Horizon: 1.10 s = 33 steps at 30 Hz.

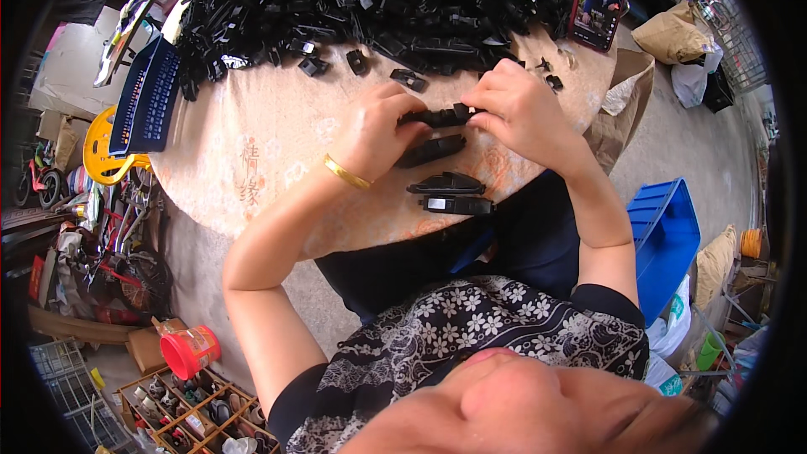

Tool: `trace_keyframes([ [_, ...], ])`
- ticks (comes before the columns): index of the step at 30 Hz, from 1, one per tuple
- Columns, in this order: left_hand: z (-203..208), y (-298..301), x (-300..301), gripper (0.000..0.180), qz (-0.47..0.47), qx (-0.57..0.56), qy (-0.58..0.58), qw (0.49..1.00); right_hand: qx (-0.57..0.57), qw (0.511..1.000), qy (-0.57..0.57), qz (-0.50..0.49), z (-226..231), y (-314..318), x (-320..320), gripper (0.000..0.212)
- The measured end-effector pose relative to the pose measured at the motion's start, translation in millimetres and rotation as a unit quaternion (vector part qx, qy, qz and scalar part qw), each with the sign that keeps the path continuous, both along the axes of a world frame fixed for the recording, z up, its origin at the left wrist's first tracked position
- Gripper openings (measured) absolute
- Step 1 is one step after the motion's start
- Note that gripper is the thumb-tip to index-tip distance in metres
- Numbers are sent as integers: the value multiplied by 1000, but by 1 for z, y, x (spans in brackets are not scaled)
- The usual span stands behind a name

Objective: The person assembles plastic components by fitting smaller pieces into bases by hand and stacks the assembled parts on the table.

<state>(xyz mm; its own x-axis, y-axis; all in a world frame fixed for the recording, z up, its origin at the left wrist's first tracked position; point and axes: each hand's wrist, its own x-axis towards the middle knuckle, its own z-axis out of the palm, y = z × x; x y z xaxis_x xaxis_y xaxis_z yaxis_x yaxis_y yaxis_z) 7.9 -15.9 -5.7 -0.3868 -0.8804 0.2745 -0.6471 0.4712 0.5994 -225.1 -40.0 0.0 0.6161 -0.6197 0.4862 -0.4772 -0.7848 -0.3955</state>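
Note:
Over the cloth-covered round table (210, 164), both hands meet at a small black plastic part (441, 117). My left hand (388, 124) pinches its left end, and my right hand (517, 107) grips the right end with thumb and fingers. Just below them lies a longer black plastic piece (431, 151), close to my left fingertips. Nearer to me rest two more black pieces, one curved (447, 184) and one with a white patch (458, 204). Several loose black parts, such as one clip-like piece (408, 79), lie just beyond my hands.
A big heap of black plastic parts (361, 8) covers the table's far side. A phone (598, 0) stands upright at the far right. At the left edge is a dark blue basket (145, 99) above a yellow stool (99, 145). A blue crate (664, 235) sits to my right.

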Motion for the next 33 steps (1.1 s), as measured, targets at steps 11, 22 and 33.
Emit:
trace_keyframes([
  [11,-6,-3,0,15,-55,-22,25,998,12,996,-39,73,-9,-6,12,19],
  [22,6,10,-2,17,-247,2,4,969,-127,987,-10,-94,-10,-58,19,23],
  [33,-11,-2,10,31,13,161,235,958,-89,989,-51,110,7,-7,17,27],
])
